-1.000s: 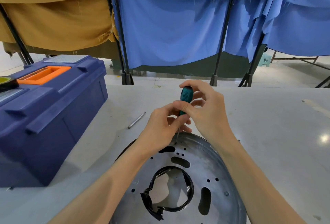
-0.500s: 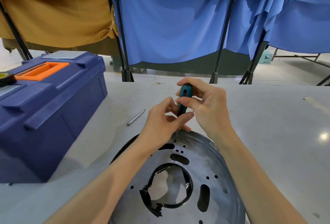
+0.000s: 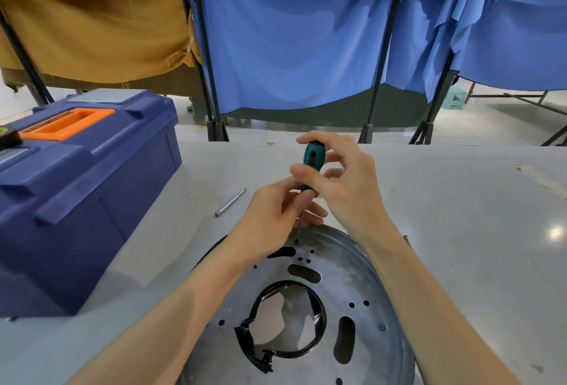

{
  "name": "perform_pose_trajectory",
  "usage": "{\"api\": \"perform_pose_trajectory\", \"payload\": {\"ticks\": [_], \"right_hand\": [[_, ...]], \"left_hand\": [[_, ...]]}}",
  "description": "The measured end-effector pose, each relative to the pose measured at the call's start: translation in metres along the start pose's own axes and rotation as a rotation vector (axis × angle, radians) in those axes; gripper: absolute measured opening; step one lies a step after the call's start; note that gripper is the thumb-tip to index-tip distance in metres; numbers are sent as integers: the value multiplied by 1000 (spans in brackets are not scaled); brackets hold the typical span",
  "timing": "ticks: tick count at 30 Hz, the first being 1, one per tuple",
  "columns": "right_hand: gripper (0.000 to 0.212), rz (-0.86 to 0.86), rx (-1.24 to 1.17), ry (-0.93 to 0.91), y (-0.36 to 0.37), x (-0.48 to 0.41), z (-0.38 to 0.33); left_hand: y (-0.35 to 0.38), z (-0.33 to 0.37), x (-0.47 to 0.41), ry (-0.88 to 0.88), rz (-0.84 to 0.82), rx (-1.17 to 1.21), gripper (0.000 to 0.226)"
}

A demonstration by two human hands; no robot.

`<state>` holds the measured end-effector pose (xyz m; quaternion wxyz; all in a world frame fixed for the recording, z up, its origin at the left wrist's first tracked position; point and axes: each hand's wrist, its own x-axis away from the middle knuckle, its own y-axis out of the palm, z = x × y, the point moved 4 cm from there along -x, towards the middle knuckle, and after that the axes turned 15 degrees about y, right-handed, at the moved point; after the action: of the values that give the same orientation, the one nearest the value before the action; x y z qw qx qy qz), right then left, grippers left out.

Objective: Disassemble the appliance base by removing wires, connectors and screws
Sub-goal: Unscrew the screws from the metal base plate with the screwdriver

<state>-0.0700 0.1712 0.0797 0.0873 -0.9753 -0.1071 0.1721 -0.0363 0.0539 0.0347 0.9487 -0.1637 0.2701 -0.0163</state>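
A round grey metal appliance base [image 3: 346,286] with several holes and slots lies on the table in front of me. A black ring [image 3: 319,323] lines its central opening. My right hand [image 3: 346,182] grips the teal handle of a small screwdriver [image 3: 313,159], held upright. Its thin shaft runs down to a screw [image 3: 297,242] near the base's far rim. My left hand [image 3: 276,215] pinches the shaft just below the handle, steadying it.
A blue toolbox [image 3: 76,188] with an orange handle stands at the left. A loose silver screwdriver bit [image 3: 230,202] lies on the white table [image 3: 460,231] between toolbox and hands. Blue and mustard curtains on black stands hang beyond the far edge.
My right fingers have shifted around the handle, turning the screwdriver in place. The view has drifted slightly; the tip stays on the same screw.
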Motion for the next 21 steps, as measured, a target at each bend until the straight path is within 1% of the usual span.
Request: {"api": "perform_pose_trajectory", "payload": {"ticks": [1,3,6,8,10,13,17,20,21], "right_hand": [[29,27,-7,-9,-2,0,-1],[32,17,-48,-18,-5,1,-2],[41,-37,-47,-17,-2,5,-4],[43,-46,-48,-14,-2,5,-5],[42,-61,-67,-9,-3,4,-5],[40,-84,-99,-7,-6,3,-4],[39,-111,-104,1,-4,2,-2],[30,-89,-81,-6,2,3,-3],[30,-66,-56,-11,2,3,-3]], "left_hand": [[1,-1,0,-4,6,8,18],[1,-3,1,-8,41,21,11],[1,-2,3,10,80,33,22],[0,-2,2,-4,79,67,19],[0,-2,2,-9,58,79,13],[3,-1,2,12,26,72,19],[2,-3,2,8,24,25,18],[-1,-3,0,21,17,-13,22],[-1,-3,0,31,12,-33,24]]}}
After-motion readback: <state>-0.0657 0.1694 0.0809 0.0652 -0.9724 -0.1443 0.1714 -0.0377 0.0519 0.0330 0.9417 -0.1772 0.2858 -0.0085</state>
